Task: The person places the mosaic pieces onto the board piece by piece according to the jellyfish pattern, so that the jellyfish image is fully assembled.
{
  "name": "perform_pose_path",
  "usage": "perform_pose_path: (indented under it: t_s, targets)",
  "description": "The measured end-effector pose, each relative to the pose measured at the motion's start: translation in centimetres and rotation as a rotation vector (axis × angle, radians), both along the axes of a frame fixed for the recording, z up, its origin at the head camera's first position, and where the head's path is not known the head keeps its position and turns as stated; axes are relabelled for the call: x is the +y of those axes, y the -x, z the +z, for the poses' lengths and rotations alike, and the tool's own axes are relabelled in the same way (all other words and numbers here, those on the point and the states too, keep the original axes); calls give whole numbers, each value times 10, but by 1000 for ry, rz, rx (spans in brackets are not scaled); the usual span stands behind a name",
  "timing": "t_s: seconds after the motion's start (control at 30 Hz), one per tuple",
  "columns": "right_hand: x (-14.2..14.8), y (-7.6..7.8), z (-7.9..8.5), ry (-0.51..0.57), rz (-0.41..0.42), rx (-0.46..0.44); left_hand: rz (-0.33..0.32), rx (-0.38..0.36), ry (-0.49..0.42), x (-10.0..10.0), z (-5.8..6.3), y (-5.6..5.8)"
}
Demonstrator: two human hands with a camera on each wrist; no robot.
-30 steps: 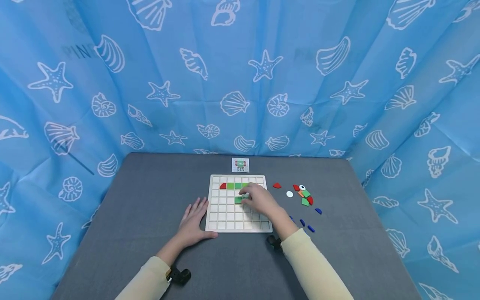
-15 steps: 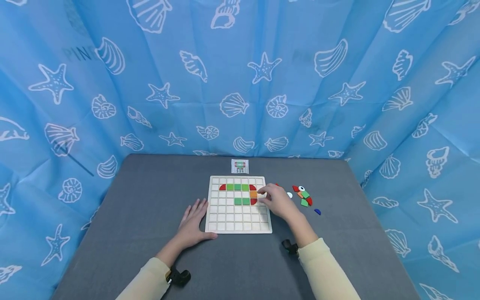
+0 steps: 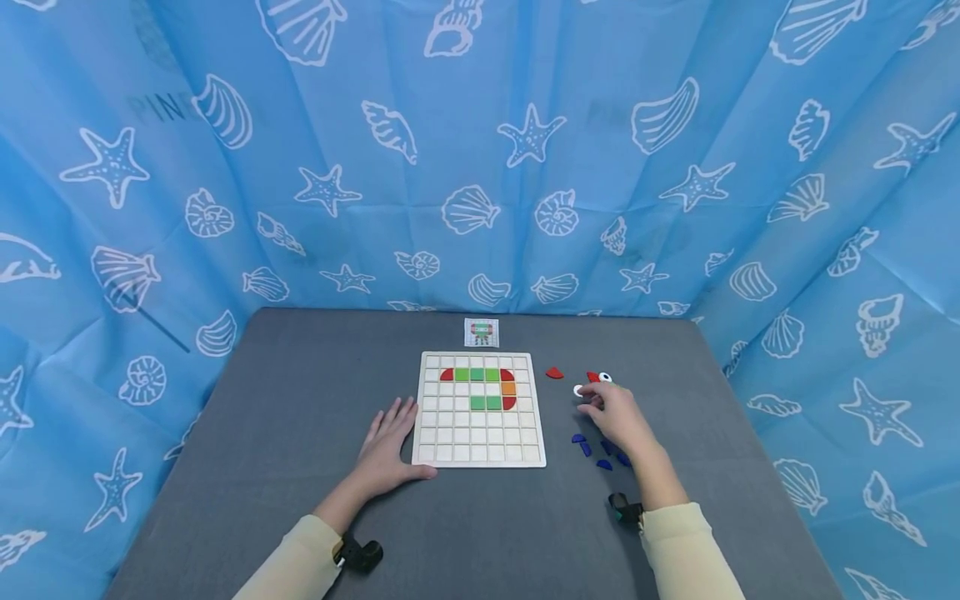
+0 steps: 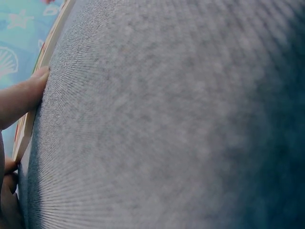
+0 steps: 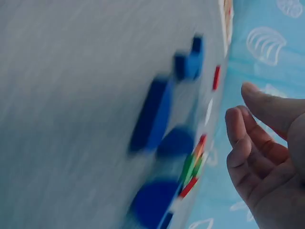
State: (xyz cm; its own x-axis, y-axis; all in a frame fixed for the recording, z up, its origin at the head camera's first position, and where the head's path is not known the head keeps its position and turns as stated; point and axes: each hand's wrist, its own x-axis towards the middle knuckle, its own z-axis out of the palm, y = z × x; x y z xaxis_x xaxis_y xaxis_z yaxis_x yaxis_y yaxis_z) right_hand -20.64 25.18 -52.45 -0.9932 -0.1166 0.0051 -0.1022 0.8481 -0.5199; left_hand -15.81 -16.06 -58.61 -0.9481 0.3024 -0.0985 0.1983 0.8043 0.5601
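Observation:
A white gridded board (image 3: 480,455) lies on the grey table. In its cells sit green tiles (image 3: 477,375), an orange tile (image 3: 508,388) and red quarter-round tiles (image 3: 447,375). My left hand (image 3: 390,447) rests flat at the board's left edge, its thumb (image 4: 33,88) against the frame in the left wrist view. To the right of the board, my right hand (image 3: 621,419) hovers over loose pieces, close to a white disc (image 3: 577,390). Thumb and fingertips stand apart with nothing between them in the right wrist view. The hand partly covers the pieces beneath it.
A small printed pattern card (image 3: 482,332) lies behind the board. Several blue pieces (image 3: 604,464) are scattered right of the board. Farther back lie a red piece (image 3: 554,372) and a white piece with a dark centre (image 3: 604,377). A blue shell-print curtain (image 3: 480,208) surrounds the table.
My right hand has moved from over the board to the loose pieces at the right, uncovering the orange and red tiles at the row's right end. The left hand has stayed put.

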Motion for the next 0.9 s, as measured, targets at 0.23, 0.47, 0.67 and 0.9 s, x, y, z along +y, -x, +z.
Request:
perform_pose_path:
  t_s: [0.23, 0.47, 0.67, 0.9]
  targets:
    - [28, -3, -9, -42, -82, -53, -3, 4, -13, -1, -1, -1]
    - [40, 0, -15, -92, -95, -67, -6, 10, -22, -1, 0, 1]
    - [42, 0, -16, -97, -103, -84, -5, -9, -19, 0, 3, -1]
    - [39, -1, -15, -109, -130, -97, 2, -1, -5, 1, 3, -1]
